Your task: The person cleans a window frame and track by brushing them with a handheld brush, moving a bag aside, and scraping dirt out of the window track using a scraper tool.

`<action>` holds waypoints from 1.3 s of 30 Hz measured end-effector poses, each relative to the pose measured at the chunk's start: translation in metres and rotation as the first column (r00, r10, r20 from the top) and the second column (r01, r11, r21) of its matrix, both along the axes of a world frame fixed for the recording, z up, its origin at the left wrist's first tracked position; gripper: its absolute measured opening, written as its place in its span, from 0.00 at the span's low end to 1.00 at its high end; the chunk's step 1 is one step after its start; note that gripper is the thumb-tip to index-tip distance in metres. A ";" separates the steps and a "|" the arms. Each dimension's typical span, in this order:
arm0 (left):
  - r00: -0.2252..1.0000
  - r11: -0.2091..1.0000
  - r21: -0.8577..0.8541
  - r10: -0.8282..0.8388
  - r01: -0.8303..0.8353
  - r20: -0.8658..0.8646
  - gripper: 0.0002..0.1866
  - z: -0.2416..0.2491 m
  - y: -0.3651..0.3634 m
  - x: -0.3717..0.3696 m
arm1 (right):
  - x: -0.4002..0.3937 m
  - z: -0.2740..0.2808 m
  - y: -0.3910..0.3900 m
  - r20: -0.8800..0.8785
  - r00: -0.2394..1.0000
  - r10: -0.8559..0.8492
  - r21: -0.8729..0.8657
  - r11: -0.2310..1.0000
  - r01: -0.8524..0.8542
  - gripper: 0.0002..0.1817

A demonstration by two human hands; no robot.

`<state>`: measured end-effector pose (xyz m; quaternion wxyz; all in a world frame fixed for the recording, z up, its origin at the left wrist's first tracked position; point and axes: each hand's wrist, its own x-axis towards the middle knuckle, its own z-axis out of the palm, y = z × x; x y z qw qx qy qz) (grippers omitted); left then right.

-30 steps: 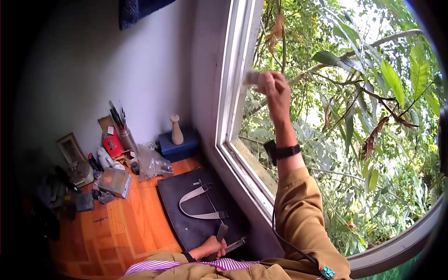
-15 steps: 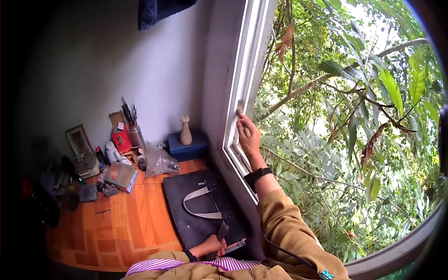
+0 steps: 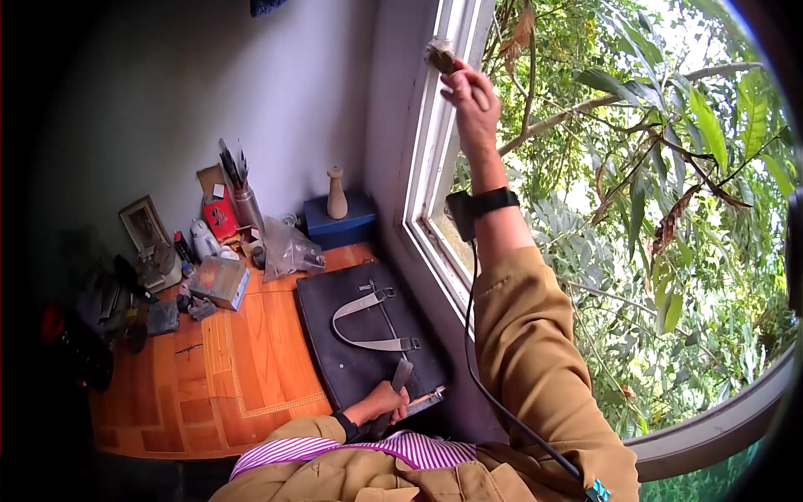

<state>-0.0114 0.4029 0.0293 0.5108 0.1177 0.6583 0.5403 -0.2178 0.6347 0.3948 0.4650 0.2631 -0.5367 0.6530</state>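
Note:
My right hand [image 3: 474, 96] is raised in front of the window frame [image 3: 425, 125], its fingers closed round a small brush [image 3: 440, 57]. The pale, frayed bristle end lies against the upper part of the white frame. Low down near my body, my left hand [image 3: 386, 402] is closed on a flat-bladed scraper [image 3: 403, 373], its grey blade pointing up. This hand is over the lower edge of a dark flat bag [image 3: 335, 322] with a light grey strap handle [image 3: 360, 343], which lies on the wooden table [image 3: 259, 368].
A blue box [image 3: 339, 224] with a pale wooden bottle shape [image 3: 336, 194] on it stands in the corner. Left of it are a plastic bag [image 3: 288, 251], a pen holder [image 3: 248, 205], a small box [image 3: 221, 283] and a picture frame [image 3: 144, 222]. Branches [image 3: 577, 113] fill the window opening.
My right hand with the brush has moved up along the window frame, the arm stretching further. My left hand keeps its grip on the scraper near the bag. The view has shifted slightly.

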 end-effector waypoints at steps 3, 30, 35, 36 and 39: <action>1.000 1.000 0.000 0.019 -0.019 -0.012 0.04 -0.008 0.002 0.000 | 0.000 -0.076 -0.009 0.150 0.974 -0.170 0.018 0.985 0.169 0.05; 0.998 0.999 -0.010 0.052 -0.052 0.025 0.05 -0.006 0.002 -0.001 | 0.014 -0.195 0.002 0.490 0.842 -0.225 -0.037 0.960 0.278 0.07; 0.998 0.999 -0.027 0.043 -0.042 0.036 0.05 -0.006 0.002 0.001 | -0.003 -0.252 0.027 0.705 0.616 -0.351 0.154 0.924 0.350 0.09; 0.999 0.999 -0.027 0.038 -0.038 0.029 0.05 -0.008 0.002 0.000 | 0.004 -0.244 0.021 0.708 0.647 -0.284 0.078 0.941 0.328 0.10; 0.999 0.999 -0.036 0.036 -0.035 0.028 0.04 -0.006 0.001 -0.001 | 0.021 -0.206 0.008 0.640 0.730 -0.238 0.028 0.957 0.288 0.12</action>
